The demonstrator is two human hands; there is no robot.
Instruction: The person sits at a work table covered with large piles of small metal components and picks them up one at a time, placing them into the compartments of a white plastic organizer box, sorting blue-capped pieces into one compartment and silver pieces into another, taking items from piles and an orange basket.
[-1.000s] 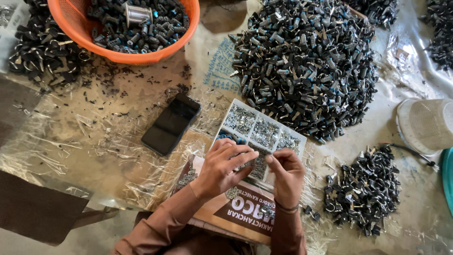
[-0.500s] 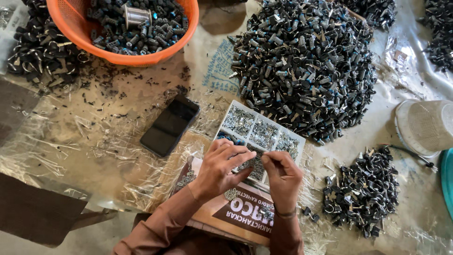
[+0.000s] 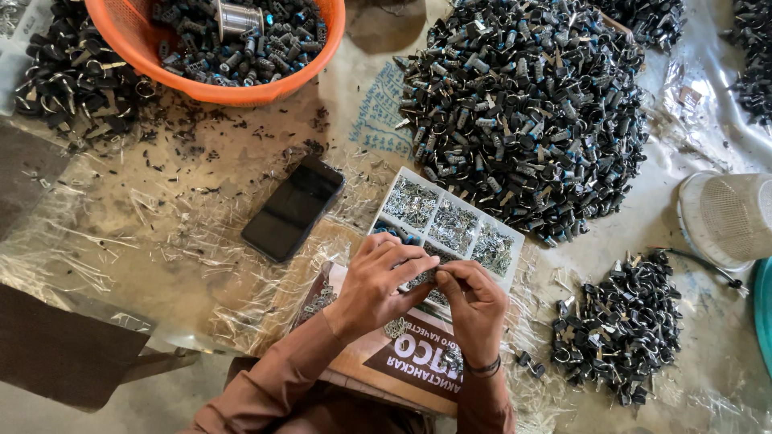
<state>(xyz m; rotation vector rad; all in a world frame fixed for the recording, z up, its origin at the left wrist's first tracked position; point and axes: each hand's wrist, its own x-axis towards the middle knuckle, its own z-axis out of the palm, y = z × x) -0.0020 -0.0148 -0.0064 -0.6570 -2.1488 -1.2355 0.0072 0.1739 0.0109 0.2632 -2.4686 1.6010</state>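
Covering plastic-sheeted floor [image 3: 161, 233]: black parts [image 3: 523, 104]

Glossy black phone [image 3: 293, 208]; orange plastic basket [image 3: 318, 60]; crinkled clear sheeting [image 3: 121, 241].

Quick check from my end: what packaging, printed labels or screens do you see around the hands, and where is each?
Phone: flat black rectangle, dark screen, lying left of the divided tray.
Cardboard box: brown, flat, under both hands, with a dark brown panel bearing white lettering.
Blue handwriting patch: on the tan table covering, between the orange basket and the big pile of dark parts.
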